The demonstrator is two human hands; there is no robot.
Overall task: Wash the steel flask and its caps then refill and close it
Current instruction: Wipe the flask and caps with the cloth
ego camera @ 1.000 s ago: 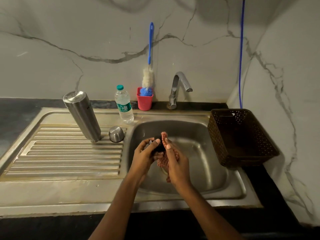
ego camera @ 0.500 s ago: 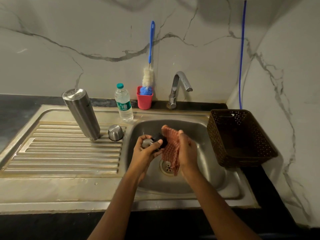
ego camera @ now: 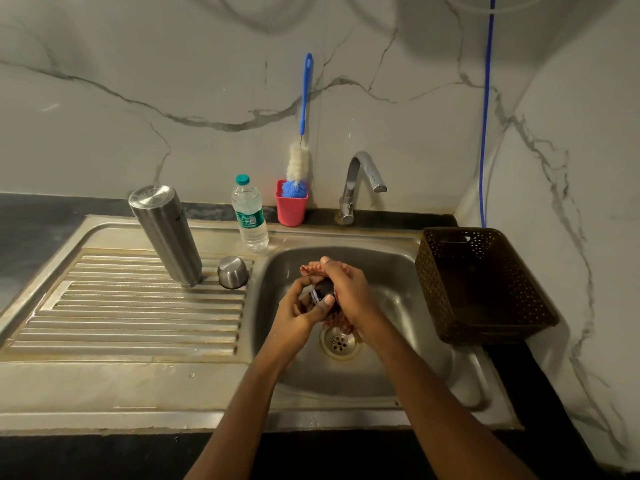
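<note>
Over steel sink (ego camera: 398,271), my left hand (ego camera: 298,313) grips small black cap (ego camera: 320,292), right hand (ego camera: 349,292) clutches red checked cloth (ego camera: 308,268); cylindrical steel flask (ego camera: 166,233) awaits refill.

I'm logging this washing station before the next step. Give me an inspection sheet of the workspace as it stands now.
Surface: steel sink with a ribbed drainboard; the drain is uncovered.
Job's things: steel flask stands on the drainboard, steel cap beside it; dark cap held over the basin.
Clutter: water bottle; red cup holding a bottle brush; brown basket on the sink's right edge.
Hands: left hand grips the dark cap; right hand holds a checked cloth against it.
Cables: blue cord runs down the wall corner.
Surroundings: marble-look wall; tap, no water seen running.
</note>
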